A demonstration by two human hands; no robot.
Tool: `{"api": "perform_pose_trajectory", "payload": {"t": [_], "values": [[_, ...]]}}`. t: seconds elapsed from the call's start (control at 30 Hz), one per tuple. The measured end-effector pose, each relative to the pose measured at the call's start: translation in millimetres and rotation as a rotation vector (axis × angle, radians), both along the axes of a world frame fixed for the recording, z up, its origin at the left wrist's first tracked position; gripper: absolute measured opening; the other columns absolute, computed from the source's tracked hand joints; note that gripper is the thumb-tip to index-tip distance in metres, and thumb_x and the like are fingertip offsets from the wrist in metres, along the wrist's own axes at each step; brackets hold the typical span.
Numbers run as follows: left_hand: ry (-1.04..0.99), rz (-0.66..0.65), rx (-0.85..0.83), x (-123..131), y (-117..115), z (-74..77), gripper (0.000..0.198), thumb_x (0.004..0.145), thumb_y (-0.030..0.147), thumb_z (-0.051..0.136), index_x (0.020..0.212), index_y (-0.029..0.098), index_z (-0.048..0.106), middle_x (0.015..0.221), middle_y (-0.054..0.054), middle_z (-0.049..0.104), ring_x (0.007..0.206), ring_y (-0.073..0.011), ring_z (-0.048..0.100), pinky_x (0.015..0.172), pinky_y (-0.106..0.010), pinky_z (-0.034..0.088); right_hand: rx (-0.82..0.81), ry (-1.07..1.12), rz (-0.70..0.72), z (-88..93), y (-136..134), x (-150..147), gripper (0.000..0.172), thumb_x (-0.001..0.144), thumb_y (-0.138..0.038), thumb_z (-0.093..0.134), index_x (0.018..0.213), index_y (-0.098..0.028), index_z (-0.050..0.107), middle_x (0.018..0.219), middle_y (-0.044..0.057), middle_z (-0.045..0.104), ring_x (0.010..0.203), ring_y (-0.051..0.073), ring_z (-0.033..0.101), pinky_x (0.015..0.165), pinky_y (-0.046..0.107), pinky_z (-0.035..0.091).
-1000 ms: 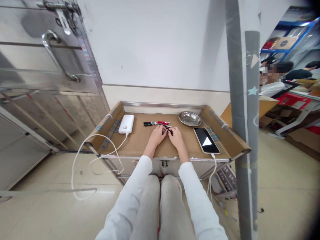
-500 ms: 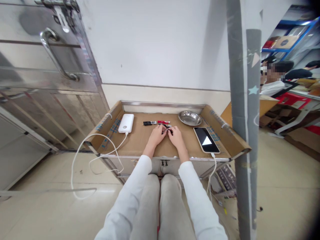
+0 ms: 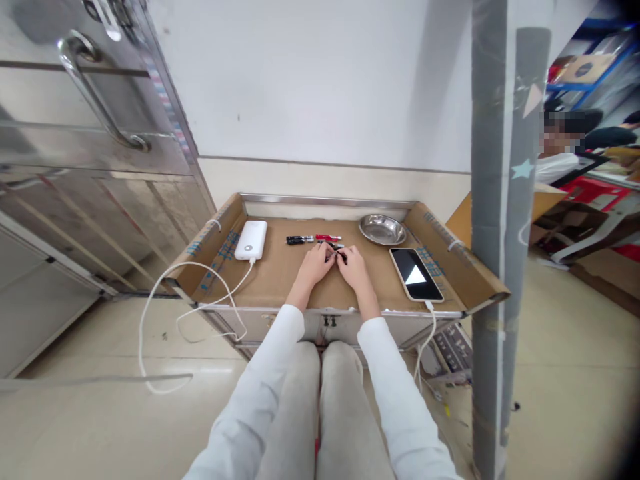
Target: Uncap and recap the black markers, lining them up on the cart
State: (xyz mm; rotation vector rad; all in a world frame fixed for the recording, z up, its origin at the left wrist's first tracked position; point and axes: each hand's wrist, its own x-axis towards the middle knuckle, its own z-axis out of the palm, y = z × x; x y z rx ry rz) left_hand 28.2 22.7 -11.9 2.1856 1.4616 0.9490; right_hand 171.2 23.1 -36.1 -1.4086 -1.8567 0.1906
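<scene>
My left hand [image 3: 317,263] and my right hand [image 3: 352,265] meet over the middle of the cardboard-lined table top [image 3: 273,280]. The fingertips of both are pinched together around something small and dark, mostly hidden by the fingers. Just beyond them lies a dark pen-like piece [image 3: 338,245], partly covered by my hands. Further back are a red marker pen [image 3: 329,237] and, left of it, black marker pens [image 3: 299,240] lying close together, too small to count surely.
A white power bank [image 3: 251,240] with a white cable [image 3: 225,288] lies on the left. On the right are a round metal dish [image 3: 383,229] and a phone [image 3: 417,275] on a cable. Cardboard sides [image 3: 453,257] edge the table. A grey-wrapped post [image 3: 493,267] stands right; a person sits beyond.
The view has shifted slightly. My hands stay together in the same place, with only small finger movement. The pens, dish, phone and power bank lie as before.
</scene>
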Motion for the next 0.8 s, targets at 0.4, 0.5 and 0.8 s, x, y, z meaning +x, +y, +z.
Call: {"api": "perform_pose_trajectory", "payload": {"t": [0.4, 0.5, 0.8], "values": [[-0.001, -0.018, 0.021, -0.9, -5.0, 5.4, 0.007, 0.087, 0.021, 0.050, 0.093, 0.020, 0.053, 0.095, -0.005, 0.063, 0.089, -0.0171, 0.061, 0.086, -0.033, 0.046, 0.012, 0.012, 0.010, -0.2, 0.7, 1.0, 0.022, 0.086, -0.021, 0.044, 0.095, -0.020, 0.064, 0.094, 0.008, 0.058, 0.083, 0.019, 0.056, 0.082, 0.033, 0.047], [-0.009, -0.014, 0.021, -1.2, -5.2, 4.9, 0.008, 0.087, 0.022, 0.051, 0.094, 0.019, 0.053, 0.095, -0.005, 0.063, 0.089, -0.0170, 0.061, 0.086, -0.033, 0.047, 0.021, 0.013, 0.013, -1.7, 1.5, 1.4, 0.022, 0.086, -0.021, 0.044, 0.095, -0.020, 0.064, 0.094, 0.008, 0.057, 0.084, 0.019, 0.056, 0.083, 0.033, 0.047], [0.004, -0.012, 0.034, -1.1, -3.7, 3.5, 0.007, 0.087, 0.021, 0.051, 0.094, 0.019, 0.053, 0.095, -0.005, 0.063, 0.089, -0.0168, 0.061, 0.085, -0.032, 0.046, -0.007, -0.007, 0.009, -1.8, 2.3, 1.5, 0.023, 0.087, -0.021, 0.043, 0.096, -0.018, 0.064, 0.096, 0.009, 0.057, 0.087, 0.020, 0.057, 0.085, 0.034, 0.046]]}}
